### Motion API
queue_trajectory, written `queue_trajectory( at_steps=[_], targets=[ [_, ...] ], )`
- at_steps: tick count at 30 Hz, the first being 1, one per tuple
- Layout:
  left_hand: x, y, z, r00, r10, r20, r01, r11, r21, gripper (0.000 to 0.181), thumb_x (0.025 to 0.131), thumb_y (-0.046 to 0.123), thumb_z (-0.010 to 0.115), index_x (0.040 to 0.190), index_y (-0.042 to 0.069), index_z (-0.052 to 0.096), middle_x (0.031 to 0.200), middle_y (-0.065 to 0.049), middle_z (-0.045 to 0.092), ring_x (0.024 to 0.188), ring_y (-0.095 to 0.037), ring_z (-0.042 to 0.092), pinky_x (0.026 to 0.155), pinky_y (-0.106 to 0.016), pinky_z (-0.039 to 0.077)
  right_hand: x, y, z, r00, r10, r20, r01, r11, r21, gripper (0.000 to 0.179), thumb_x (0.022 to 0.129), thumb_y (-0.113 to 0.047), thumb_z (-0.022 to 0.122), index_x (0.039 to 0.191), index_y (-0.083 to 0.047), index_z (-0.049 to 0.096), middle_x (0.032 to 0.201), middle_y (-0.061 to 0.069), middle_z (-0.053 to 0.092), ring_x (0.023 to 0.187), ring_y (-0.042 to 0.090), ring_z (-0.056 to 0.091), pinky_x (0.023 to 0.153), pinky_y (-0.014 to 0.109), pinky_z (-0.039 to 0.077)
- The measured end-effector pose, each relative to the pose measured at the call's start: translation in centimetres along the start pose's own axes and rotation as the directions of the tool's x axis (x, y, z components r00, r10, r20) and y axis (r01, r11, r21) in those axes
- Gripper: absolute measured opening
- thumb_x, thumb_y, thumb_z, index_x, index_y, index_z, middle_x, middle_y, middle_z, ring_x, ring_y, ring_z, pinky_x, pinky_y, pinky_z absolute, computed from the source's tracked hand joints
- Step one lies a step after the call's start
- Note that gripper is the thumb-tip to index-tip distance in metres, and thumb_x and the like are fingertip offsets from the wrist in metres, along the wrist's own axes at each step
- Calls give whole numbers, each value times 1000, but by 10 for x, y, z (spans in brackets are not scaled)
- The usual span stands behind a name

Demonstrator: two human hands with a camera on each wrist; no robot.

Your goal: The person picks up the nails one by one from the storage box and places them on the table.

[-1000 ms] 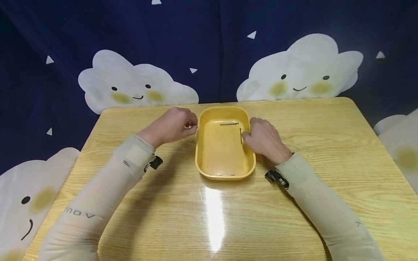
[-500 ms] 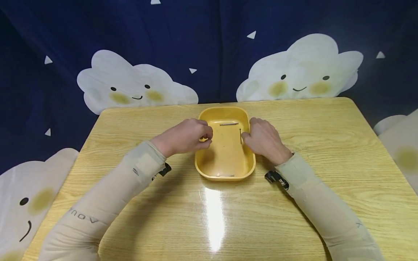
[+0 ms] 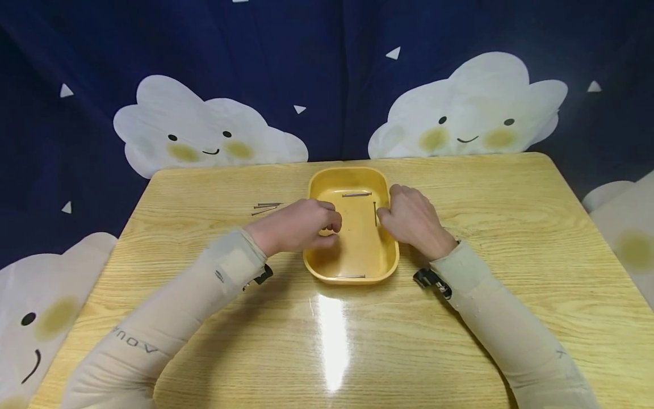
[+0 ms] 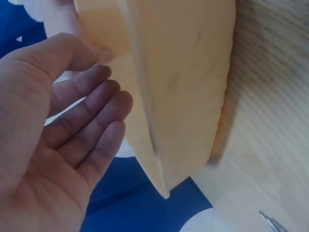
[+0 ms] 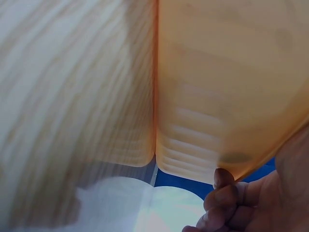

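Note:
A yellow plastic tray (image 3: 352, 281) lies at the table's middle. My right hand (image 3: 414, 218) grips its right rim, thumb inside and fingers outside; the right wrist view shows those fingers (image 5: 223, 195) against the wall. My left hand (image 3: 301, 227) hangs over the left rim with loosely bent fingers. In the left wrist view a gap shows between palm and fingers (image 4: 89, 121), nothing visible held. Inside the tray lie thin metal nails: some at the far end (image 3: 356, 194), one nail (image 3: 375, 215) along the right wall, one nail (image 3: 349, 276) at the near end.
Several loose nails (image 3: 265, 208) lie on the wooden table (image 3: 460, 187) behind my left wrist. A dark blue curtain (image 3: 337, 74) with cloud prints hangs behind the table. Small black devices (image 3: 433, 282) are strapped at both wrists.
My left hand has moved right and nearer, from beside the rim to over the tray, and its thumb and fingers have parted. Nails on the left have come into sight. My right hand stays put.

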State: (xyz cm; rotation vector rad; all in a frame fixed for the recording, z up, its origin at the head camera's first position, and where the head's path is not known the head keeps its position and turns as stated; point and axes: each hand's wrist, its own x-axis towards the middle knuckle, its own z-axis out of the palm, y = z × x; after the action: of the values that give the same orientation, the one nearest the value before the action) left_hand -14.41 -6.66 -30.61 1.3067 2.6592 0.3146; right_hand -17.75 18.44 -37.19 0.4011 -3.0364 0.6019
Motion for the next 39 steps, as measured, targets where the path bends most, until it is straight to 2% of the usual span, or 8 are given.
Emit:
queue_trajectory(
  at_steps=[5, 17, 23, 30, 39],
  targets=[
    [2, 0, 8, 1000, 18, 24, -18, 1000, -4, 11, 95, 16, 67, 99, 8, 73, 96, -5, 72, 81, -13, 61, 79, -29, 55, 0, 0, 0, 1000, 3, 3, -3, 1000, -3, 27, 93, -26, 53, 91, 0, 57, 84, 17, 60, 76, 35, 58, 63, 44, 44],
    [6, 9, 20, 987, 26, 160, -20, 999, -43, 15, 92, 22, 74, 102, 12, 74, 93, 0, 68, 80, -10, 57, 77, -25, 52, 0, -2, -1, 1000, 19, 5, -19, 1000, -9, 27, 93, -26, 54, 92, 0, 57, 85, 17, 60, 78, 35, 58, 65, 47, 46],
    [8, 11, 24, 979, 19, 204, -3, 997, -81, 17, 90, 25, 77, 100, 11, 75, 90, 0, 66, 79, -11, 56, 76, -26, 50, 0, -2, -2, 999, 21, 27, -20, 1000, -4, 27, 94, -27, 52, 94, 0, 57, 85, 16, 58, 77, 33, 57, 63, 42, 44],
    [11, 12, 29, 970, 27, 240, -7, 997, -83, 15, 90, 24, 78, 96, 11, 73, 86, -3, 67, 76, -10, 53, 72, -25, 48, -2, 0, -2, 999, 24, 33, -24, 1000, -5, 27, 95, -26, 52, 95, 0, 57, 85, 16, 58, 76, 33, 56, 62, 41, 43],
    [13, 14, 35, 957, 29, 288, -4, 996, -88, 15, 93, 23, 76, 87, 13, 68, 76, 5, 56, 72, -9, 50, 68, -23, 43, -1, -1, -1, 999, 24, 22, -24, 1000, 0, 27, 94, -27, 53, 94, 0, 57, 86, 16, 60, 77, 34, 58, 64, 44, 46]
  ],
)
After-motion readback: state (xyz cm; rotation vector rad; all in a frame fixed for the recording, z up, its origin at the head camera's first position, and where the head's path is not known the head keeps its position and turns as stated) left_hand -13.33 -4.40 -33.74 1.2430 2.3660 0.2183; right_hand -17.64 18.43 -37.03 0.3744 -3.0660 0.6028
